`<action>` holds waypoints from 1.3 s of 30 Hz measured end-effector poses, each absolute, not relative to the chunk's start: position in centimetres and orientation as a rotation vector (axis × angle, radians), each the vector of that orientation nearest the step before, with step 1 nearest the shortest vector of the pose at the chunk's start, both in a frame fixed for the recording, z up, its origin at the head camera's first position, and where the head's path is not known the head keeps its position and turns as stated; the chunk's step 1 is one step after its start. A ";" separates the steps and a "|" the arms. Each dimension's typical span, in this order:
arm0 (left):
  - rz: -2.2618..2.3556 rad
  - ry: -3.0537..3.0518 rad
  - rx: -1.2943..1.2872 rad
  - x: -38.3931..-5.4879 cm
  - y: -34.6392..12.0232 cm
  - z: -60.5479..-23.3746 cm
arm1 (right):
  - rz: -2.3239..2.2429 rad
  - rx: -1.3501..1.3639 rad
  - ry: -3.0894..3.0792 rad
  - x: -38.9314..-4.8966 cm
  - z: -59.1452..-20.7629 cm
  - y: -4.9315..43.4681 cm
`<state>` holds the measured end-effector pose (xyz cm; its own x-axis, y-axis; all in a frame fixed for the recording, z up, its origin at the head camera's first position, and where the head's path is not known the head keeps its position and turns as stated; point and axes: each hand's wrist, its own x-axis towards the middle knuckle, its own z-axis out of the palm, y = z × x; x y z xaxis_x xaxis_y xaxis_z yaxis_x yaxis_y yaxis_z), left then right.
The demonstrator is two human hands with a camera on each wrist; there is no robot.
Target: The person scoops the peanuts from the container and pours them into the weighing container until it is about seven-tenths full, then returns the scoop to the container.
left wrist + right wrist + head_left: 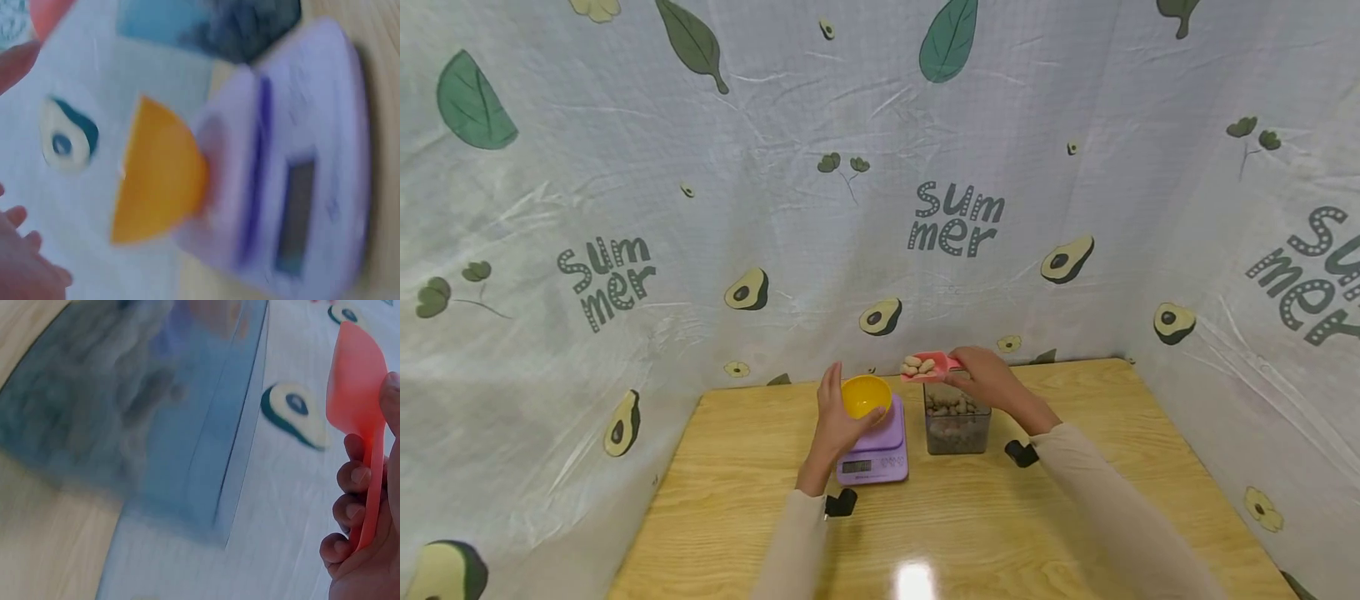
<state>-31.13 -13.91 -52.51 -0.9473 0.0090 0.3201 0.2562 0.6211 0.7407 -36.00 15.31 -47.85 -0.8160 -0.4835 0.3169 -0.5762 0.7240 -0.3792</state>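
My right hand grips the handle of a pink scoop and holds it above the near-left part of a clear bin. Several peanuts in shells lie in the scoop, and more fill the lower part of the bin. A yellow bowl sits on a purple kitchen scale; its inside looks bare. Beside the bowl, my left hand is spread with fingers straight and thumb apart. In the left wrist view a gap shows between those fingers and the bowl.
The wooden table ends at a white printed sheet that hangs behind and at both sides. Scale and bin stand side by side close to the back edge. A black wrist camera mount sits by the right wrist, another by the left.
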 end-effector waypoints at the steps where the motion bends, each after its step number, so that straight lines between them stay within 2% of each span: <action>1: -1.255 -2.604 -0.185 -31.1 -14.6 -52.8 | 0.702 0.852 -2.736 -36.1 -47.8 14.7; 14: -1.443 -2.752 -0.128 -32.2 -17.4 -56.0 | 0.516 0.875 -2.851 -37.4 -48.0 7.9; 21: -1.476 -2.704 -0.190 -32.5 -17.5 -56.3 | 0.184 0.930 -2.870 -38.0 -48.3 5.8; 31: -1.456 -2.712 -0.195 -32.7 -17.0 -56.7 | -0.376 1.087 -2.578 -38.2 -48.2 4.1; 39: -1.455 -2.728 -0.153 -32.6 -17.2 -56.7 | -0.324 1.031 -2.518 -37.8 -47.4 4.9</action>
<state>-32.58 -17.16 -56.67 -0.9940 0.0657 0.0871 0.1089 0.5535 0.8257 -37.80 4.86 -47.39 -0.6487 -0.7103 0.2732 -0.6179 0.7012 0.3557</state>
